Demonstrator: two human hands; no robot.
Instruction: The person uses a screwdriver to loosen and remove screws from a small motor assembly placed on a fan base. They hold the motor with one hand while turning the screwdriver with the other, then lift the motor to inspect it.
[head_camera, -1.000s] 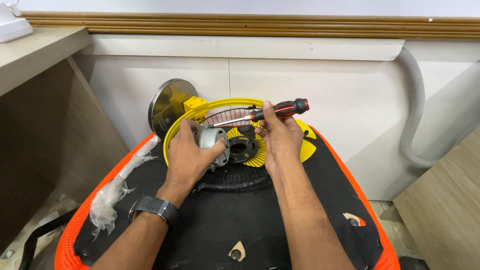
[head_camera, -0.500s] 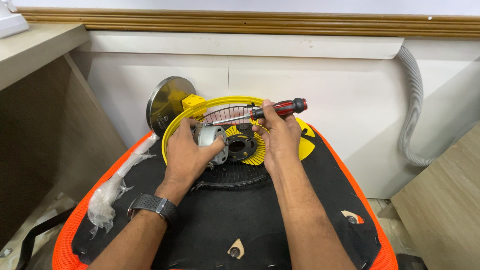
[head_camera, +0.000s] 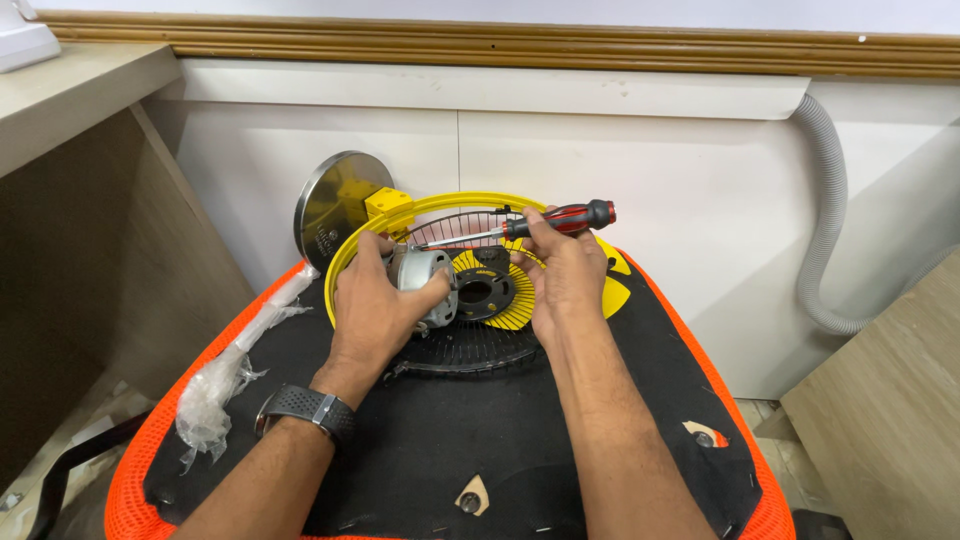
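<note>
A small yellow fan lies on a black and orange mesh seat (head_camera: 560, 440). My left hand (head_camera: 375, 305) grips its silver motor (head_camera: 425, 280), which sits against the yellow ring guard (head_camera: 440, 205). My right hand (head_camera: 560, 275) holds a screwdriver with a red and black handle (head_camera: 565, 218); its shaft points left toward the top of the motor. Between my hands show the black hub (head_camera: 483, 293) and the black wire grille (head_camera: 465, 350). A round metal base (head_camera: 335, 205) stands behind the fan, joined by a yellow block (head_camera: 388, 205). A dark watch (head_camera: 305, 408) is on my left wrist.
A crumpled clear plastic bag (head_camera: 235, 370) lies on the seat's left edge. A wooden desk side (head_camera: 90, 270) stands at left, a white wall panel (head_camera: 600, 150) behind, a grey corrugated hose (head_camera: 825, 220) at right, and a wooden panel (head_camera: 890, 400) at lower right.
Hardly anything differs. Both hands stay on the motor and screwdriver; the screwdriver has shifted only slightly.
</note>
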